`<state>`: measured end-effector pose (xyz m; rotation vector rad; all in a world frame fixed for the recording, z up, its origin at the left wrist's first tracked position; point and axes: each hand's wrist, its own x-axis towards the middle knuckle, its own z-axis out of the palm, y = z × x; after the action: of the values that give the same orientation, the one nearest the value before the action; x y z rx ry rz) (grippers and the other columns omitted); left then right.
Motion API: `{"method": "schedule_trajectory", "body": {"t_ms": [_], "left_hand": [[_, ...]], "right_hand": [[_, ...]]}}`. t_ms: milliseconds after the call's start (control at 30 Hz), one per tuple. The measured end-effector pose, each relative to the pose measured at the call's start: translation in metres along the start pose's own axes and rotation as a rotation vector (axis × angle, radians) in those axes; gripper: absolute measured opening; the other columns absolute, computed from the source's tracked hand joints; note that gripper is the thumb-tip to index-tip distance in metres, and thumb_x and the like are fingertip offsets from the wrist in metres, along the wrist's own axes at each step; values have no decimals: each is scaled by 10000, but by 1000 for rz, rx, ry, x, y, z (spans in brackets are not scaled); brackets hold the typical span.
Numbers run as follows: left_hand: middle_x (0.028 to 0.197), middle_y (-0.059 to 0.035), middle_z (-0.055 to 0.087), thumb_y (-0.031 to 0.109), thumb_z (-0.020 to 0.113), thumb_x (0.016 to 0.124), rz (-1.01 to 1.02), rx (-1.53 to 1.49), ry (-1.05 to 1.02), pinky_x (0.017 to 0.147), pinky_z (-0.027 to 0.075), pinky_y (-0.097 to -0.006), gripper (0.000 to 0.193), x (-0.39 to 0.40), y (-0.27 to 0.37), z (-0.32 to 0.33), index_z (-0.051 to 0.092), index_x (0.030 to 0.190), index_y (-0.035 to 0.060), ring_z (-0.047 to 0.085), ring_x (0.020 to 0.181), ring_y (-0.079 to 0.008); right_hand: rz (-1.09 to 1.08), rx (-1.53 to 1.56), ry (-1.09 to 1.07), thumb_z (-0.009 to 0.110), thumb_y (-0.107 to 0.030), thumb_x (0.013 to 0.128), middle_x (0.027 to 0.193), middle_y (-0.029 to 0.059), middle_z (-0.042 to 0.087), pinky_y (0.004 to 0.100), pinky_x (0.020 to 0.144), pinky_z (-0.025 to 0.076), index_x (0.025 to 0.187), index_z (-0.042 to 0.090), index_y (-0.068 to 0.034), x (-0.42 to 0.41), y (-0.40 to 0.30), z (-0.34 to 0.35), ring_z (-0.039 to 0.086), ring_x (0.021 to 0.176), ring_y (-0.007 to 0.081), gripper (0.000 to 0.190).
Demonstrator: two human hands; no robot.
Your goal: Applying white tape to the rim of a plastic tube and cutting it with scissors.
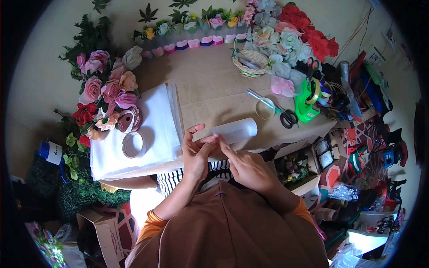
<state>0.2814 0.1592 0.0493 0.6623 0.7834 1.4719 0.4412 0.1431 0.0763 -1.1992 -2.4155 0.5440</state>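
Note:
My left hand [195, 162] is raised over the table's front edge, one finger lifted and the others bent toward the thumb. My right hand [249, 169] meets it from the right, its extended fingers touching the left fingertips. Whether anything small or clear is pinched between them, I cannot tell. Just beyond the fingers lies a translucent white cylinder [236, 130], apparently rolled sheet, on its side. To the left, a stack of white translucent sheets [154, 117] carries a roll of tape [133, 144] and a brown ribbon spool [130, 120].
On the right are black-handled scissors [288, 119], a cutter knife [259, 98], a tape ring [265, 109] and a green tape dispenser [304, 102]. A wicker basket [250, 63] stands behind. Artificial roses [94, 87] crowd the left, and heart-shaped ribbon spools [193, 43] line the back.

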Motion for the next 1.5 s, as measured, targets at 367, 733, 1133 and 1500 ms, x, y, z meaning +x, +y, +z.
{"method": "schedule_trajectory", "body": {"t_ms": [367, 733, 1133, 1500], "left_hand": [[901, -183, 647, -131, 460, 788, -14, -16, 26, 807, 523, -357, 461, -1, 5, 2, 335, 1199, 37, 639, 890, -263], [835, -153, 661, -89, 619, 777, 12, 93, -46, 728, 533, -305, 494, -1, 8, 4, 359, 1178, 35, 653, 808, -232], [851, -164, 659, -57, 610, 791, 104, 296, -59, 610, 541, -294, 463, -4, 42, 1, 369, 1176, 30, 655, 790, -238], [1205, -202, 488, 76, 737, 727, 208, 442, -121, 932, 434, -392, 721, 2, 21, -7, 285, 1288, 48, 496, 1117, -275]], "right_hand": [[84, 264, 240, 547, -27, 798, 847, 151, 579, 363, 686, 475, 1316, 430, -95, 2, 5, -42, 572, 732, 272, 535], [97, 506, 269, 753, -162, 707, 1276, 95, 460, 304, 836, 413, 1371, 341, -87, -6, 64, -51, 494, 1054, 188, 785], [104, 400, 95, 742, -124, 708, 1132, 86, 548, 290, 810, 437, 1272, 433, -76, -2, 49, -44, 533, 996, 155, 645], [176, 1211, 259, 625, -134, 858, 1012, 40, 556, 253, 786, 452, 1159, 451, -30, 12, 37, 4, 525, 950, 114, 363]]}}
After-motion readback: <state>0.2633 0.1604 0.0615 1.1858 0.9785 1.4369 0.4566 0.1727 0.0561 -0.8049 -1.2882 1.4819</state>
